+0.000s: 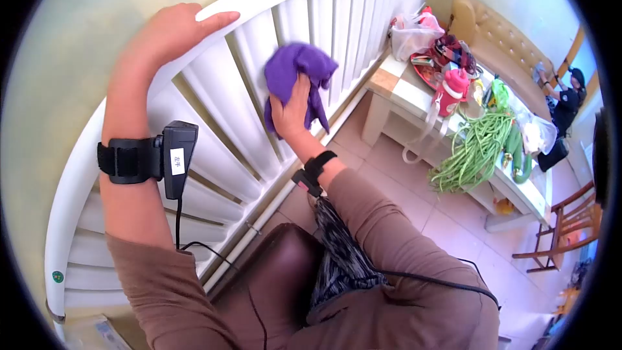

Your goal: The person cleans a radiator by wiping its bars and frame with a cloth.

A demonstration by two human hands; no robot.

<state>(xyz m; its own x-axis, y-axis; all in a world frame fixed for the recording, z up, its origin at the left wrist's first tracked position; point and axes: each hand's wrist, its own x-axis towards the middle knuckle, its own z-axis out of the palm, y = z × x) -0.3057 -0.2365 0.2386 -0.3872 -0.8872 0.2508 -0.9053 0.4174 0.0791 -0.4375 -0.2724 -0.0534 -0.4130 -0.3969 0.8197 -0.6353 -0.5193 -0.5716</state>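
My left hand (173,34) rests on the top edge of a white column radiator (227,100). Its thumb is stretched out along the edge, while the other fingers are mostly hidden. My right hand (293,109) grips a purple cloth (291,68), bunched up and slightly blurred, against the radiator's front columns. Some cloth hangs below the fingers. A black strap with a labelled box (180,161) sits on my left forearm, and another black strap (320,164) is around my right wrist.
A low table (389,87) at right bears green beans (476,149), cucumbers (518,152), a pink bottle (451,91) and bags. Behind it are a tan sofa (499,35) and a person (567,100). A wooden chair (567,223) stands nearer. A white pipe (243,240) runs below the radiator.
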